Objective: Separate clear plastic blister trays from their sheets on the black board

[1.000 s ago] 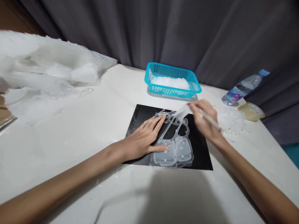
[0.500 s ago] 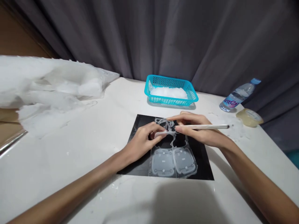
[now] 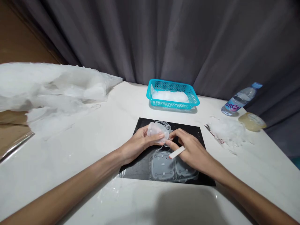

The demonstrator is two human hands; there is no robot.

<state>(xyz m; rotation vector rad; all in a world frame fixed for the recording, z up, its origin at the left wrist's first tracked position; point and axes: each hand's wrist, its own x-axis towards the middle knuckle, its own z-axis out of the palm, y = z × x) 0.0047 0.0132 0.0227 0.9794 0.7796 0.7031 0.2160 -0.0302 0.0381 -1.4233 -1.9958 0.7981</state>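
Observation:
My left hand [image 3: 140, 141] is closed on a translucent rounded-square plastic piece [image 3: 157, 128], raised above a black mat [image 3: 138, 170], thumb across its face. At its right edge, my right hand [image 3: 187, 145] pinches with thumb and index finger, and clear thin trim shows there. A white pen-shaped tool [image 3: 177, 152] is tucked in the same hand, its reddish end pointing down-left; the rest is hidden. Below lie two more translucent pieces in clear film, the left piece [image 3: 162, 167] in plain sight and the right piece [image 3: 186, 170] partly under my right hand.
A turquoise basket [image 3: 173, 105] with white translucent pieces stands at the back. To the right are a heap of clear scraps [image 3: 226, 129], a water bottle [image 3: 241, 99] and a tape roll [image 3: 252, 122]. Bulky plastic bags [image 3: 61, 87] cover the left back.
My left hand has turned the piece so its face shows. My right hand has moved down and rotated, swinging the white tool's visible end from pointing right to pointing down-left.

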